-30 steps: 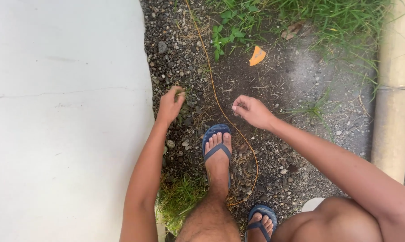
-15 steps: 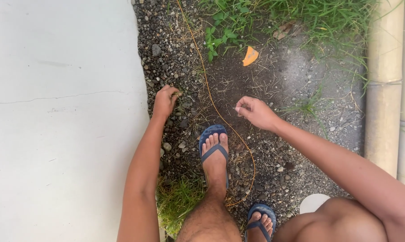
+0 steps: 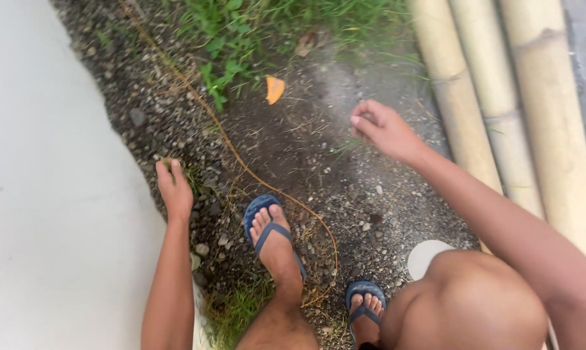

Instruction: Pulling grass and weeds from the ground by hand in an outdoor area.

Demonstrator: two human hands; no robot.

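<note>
— Two hands out over a gravel strip [image 3: 293,149]. Left hand [image 3: 174,188] down at the edge of the pale concrete slab [image 3: 46,214], fingers curled round a small green tuft [image 3: 190,176] of grass among the stones. Gripping it, by the look, though partly hidden by the fingers.

— And the right?

— Right hand [image 3: 380,129] raised over the dark, damp patch of ground, well apart from the left. Fingers loosely curled, thumb against the forefinger. Cannot tell whether pinching anything; too small to make out.

— Around the tuft?

— Pebbles on every side, slab edge just beside. Thin orange-brown string [image 3: 234,152] running from the upper left down past the tuft, looping round near the left foot's blue flip-flop [image 3: 267,230]. Second blue flip-flop [image 3: 364,304] lower, beside the bent knee.

— Further up?

— Leafy green weeds [image 3: 222,71] and grass along the top. Small orange scrap [image 3: 275,89] lying flat on the dirt just below the weeds, between the two hands but nearer the top. Three pale bamboo poles [image 3: 494,97] lying side by side on the right, touching one another, just past the right forearm. Round whitish disc [image 3: 422,256] on the gravel, partly covered by the knee. Another clump of grass [image 3: 238,308] low down by the left shin, against the slab.
</note>
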